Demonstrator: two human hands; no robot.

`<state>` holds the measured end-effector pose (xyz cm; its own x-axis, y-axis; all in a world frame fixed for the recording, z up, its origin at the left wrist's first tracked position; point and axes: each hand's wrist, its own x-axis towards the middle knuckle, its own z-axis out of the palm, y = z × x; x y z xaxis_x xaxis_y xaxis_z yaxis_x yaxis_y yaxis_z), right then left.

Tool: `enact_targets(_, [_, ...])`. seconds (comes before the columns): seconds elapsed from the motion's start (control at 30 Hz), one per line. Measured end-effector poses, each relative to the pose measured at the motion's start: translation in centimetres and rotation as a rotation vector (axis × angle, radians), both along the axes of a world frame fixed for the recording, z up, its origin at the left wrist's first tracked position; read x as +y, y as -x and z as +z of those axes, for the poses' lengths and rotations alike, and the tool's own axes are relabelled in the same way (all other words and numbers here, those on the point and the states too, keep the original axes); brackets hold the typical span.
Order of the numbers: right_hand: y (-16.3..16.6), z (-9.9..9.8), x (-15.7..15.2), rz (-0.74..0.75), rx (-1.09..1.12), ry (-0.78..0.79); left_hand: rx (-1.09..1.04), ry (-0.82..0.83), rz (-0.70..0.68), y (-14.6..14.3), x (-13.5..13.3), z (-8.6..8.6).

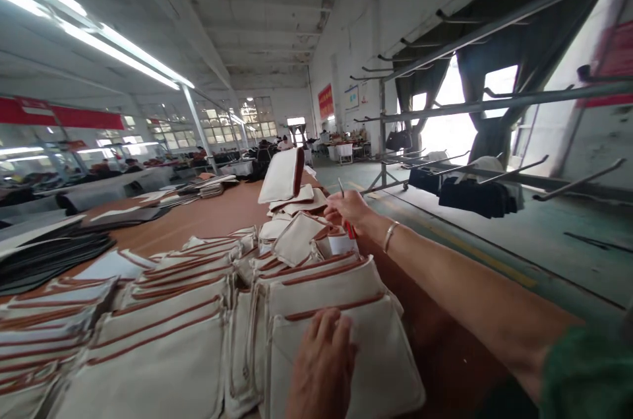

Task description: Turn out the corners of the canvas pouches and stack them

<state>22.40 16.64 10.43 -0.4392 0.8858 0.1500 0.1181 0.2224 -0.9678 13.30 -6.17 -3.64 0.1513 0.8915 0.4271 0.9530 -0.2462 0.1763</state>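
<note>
I see left hand [324, 353] on cream pouch [380, 353], near right of worktop [168, 224]; can't tell if its fingers pinch. Right hand [349, 211] grasps slim red-ended tool [351, 230]. Pouch looks light, soft, bendy; I'd take its brown-trimmed edge [363, 301].

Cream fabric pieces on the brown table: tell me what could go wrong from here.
The slim red tool in the right hand is close to the loose cream pieces and might scratch or mark them.
The tilted white piece with the brown side, at the pile's far end, could tip over.
The left hand is on or just over the front cream piece; a sideways push might slide it out of line.
</note>
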Motion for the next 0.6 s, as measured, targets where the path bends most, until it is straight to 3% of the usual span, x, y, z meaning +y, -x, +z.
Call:
enact_targets(0.13, [-3.5, -5.1, -2.6, 0.252, -0.215, -0.005, 0.127, 0.085, 0.061, -3.7, 6.4, -0.2])
enact_targets(0.27, [-4.3, -9.0, -4.1, 0.404, -0.401, -0.041, 0.19, 0.105, 0.052, -6.1, 7.7, -1.3])
enact_targets(0.4, [-3.8, -11.3, -4.0, 0.372, -0.464, -0.134, 0.254, 0.099, -0.064, -6.6, 3.9, -1.5])
enact_targets(0.5, [-3.8, -11.7, -4.2, 0.331, -0.443, -0.185, 0.244, 0.057, -0.126, -4.4, -1.1, 0.0])
enact_targets(0.53, [-3.9, -11.6, -4.6, 0.321, -0.423, -0.194, 0.182, 0.043, -0.13, -3.2, -2.8, 0.8])
enact_targets(0.6, [-4.4, -10.9, -6.0, 0.313, -0.362, -0.196, -0.153, 0.051, -0.18, -0.5, -6.0, 2.6])
